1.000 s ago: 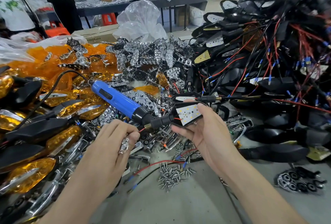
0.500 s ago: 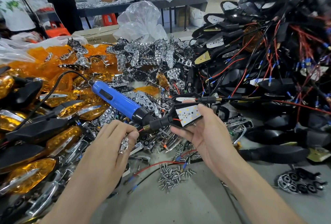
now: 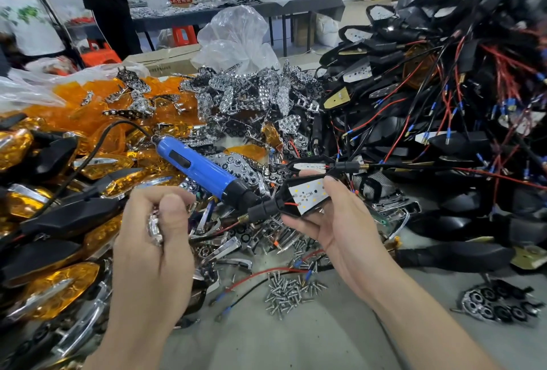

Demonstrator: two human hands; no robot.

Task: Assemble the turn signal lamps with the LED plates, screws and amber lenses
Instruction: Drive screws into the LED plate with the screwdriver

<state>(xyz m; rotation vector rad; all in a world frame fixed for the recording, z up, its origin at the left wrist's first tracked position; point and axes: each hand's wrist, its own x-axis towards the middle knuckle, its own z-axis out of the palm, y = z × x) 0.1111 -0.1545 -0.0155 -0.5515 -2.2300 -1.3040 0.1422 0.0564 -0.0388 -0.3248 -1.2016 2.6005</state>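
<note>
A black lamp shell [image 3: 268, 207] with its white LED plate [image 3: 309, 192] is gripped in the right hand [image 3: 340, 230], above the screws [image 3: 291, 291]. A chrome piece [image 3: 155, 229] is pinched in the left hand [image 3: 154, 245]. It should be seated squarely before screwing.

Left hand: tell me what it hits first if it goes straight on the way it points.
Probably the blue electric screwdriver, lying just beyond the left hand; depth is unclear, so it might pass above.
</note>
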